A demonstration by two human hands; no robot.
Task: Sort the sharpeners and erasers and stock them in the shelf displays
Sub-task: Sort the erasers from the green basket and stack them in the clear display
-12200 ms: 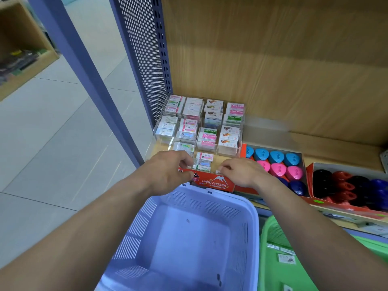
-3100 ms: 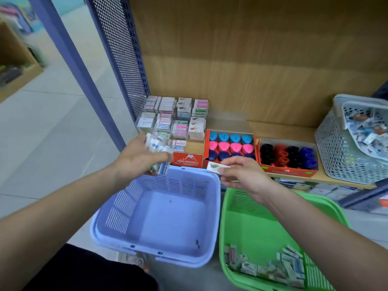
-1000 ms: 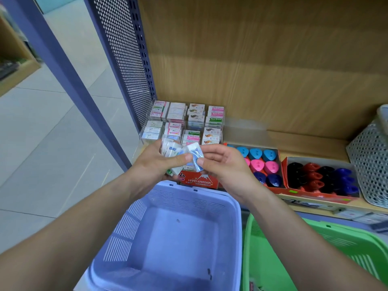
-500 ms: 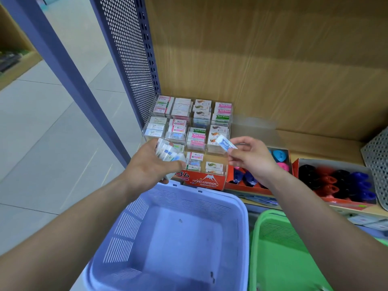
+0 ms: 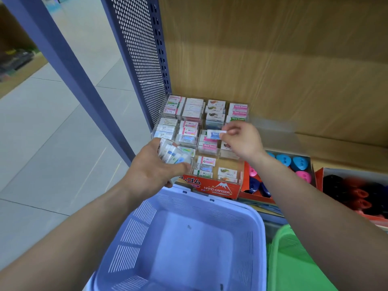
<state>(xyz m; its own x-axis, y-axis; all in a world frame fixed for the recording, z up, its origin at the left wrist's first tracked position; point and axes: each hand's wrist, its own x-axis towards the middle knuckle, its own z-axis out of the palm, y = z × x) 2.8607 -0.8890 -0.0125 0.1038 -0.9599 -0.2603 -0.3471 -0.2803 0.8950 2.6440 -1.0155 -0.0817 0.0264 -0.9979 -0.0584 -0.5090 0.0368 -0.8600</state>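
Wood-grain panels back a shelf [image 5: 336,143] bounded on its left by a perforated blue metal side [image 5: 138,59], with pale floor tiles beyond. The right hand [image 5: 241,141] pinches one blue-labelled eraser [image 5: 215,134] between thumb and fingertips, holding it just above the third column of the clear acrylic eraser display [image 5: 201,131]. The left hand [image 5: 153,171] is closed around a small bundle of erasers [image 5: 174,154], about four or five of them fanned in the palm; the exact number is hard to tell. It hovers at the display's front left corner.

That display has four columns and three stepped rows, each compartment stacked with wrapped erasers, roughly three showing per stack in the back two rows. The front row is thinner: three erasers in one compartment and two in the next, with the rest hidden by the left hand. A red cardboard front [image 5: 218,189] printed "HARD ERASER" fronts the display.

To the right sits an orange box of sharpeners [image 5: 294,164]: three blue and two pink can be seen plainly, with dark blue ones at the front, partly behind the right forearm. Further right, a second box [image 5: 352,192] holds black and red sharpeners, too blurred to count.

Two baskets stand below the shelf: a lavender basket [image 5: 182,244] holding only a couple of tiny specks, and a green basket [image 5: 294,261] whose contents are out of view.
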